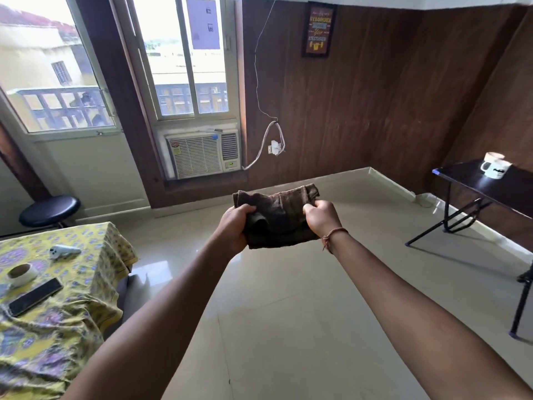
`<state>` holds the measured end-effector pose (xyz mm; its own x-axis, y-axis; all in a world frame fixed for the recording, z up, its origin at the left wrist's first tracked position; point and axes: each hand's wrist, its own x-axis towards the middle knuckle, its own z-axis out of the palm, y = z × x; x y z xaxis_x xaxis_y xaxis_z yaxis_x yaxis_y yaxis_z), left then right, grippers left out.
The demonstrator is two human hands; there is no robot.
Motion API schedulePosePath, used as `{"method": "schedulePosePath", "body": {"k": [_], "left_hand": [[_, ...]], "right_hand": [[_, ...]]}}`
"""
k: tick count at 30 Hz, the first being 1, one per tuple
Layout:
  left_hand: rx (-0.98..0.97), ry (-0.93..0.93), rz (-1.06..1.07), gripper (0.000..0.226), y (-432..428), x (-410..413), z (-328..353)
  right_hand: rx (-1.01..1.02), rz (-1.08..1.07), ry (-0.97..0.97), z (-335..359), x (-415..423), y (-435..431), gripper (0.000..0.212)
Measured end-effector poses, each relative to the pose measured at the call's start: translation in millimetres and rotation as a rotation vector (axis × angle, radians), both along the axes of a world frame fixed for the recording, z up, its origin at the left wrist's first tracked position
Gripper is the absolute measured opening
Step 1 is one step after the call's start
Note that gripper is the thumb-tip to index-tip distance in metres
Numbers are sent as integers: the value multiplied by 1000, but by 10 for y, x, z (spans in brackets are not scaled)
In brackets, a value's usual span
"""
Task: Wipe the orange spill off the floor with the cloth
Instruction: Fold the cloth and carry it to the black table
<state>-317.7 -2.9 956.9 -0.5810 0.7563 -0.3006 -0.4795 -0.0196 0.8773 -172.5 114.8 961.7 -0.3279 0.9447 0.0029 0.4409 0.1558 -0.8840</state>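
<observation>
A dark brown cloth (278,215) hangs bunched in the air in front of me, above the cream tiled floor (288,313). My left hand (235,226) grips its left side with curled fingers. My right hand (321,217) grips its right side; a thin thread band sits on that wrist. Both arms are stretched out forward. No orange spill shows on the visible floor.
A bed with a yellow patterned sheet (57,298) stands at the left, carrying a bowl (21,274), a dark phone (36,295) and a white phone (65,251). A black stool (49,210) is behind it. At right, a dark folding table (490,186) holds a mug (494,166).
</observation>
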Motion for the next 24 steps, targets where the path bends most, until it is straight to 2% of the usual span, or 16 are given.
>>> {"method": "schedulePosePath", "body": {"k": [4,7,10,13,15,17,19,20,22,24], "left_hand": [[46,-2,-140,16,-52,-14,27],[-16,211,-289,22,-138,-133,-21],[-98,375,-511,30,-229,-276,-81],[-70,489,-705,49,-241,-298,-74],[-14,567,-777,47,-211,-202,-35],[85,489,-736,44,-149,-105,-5],[171,272,-636,37,-69,-18,34],[181,179,-562,33,-24,24,45],[105,149,-394,25,74,86,28],[-12,228,-318,17,151,129,-45]], "right_hand": [[-31,-40,29,26,33,25,18],[13,-34,95,88,106,22,17],[113,166,122,254,158,-73,21],[91,464,14,400,183,-189,20],[54,507,71,468,182,-205,18],[-79,392,338,481,195,-179,17],[-444,355,650,355,226,-154,31],[-608,348,672,229,251,-182,44],[-749,327,564,-90,305,-283,55],[-757,237,611,-297,365,-324,40]]}}
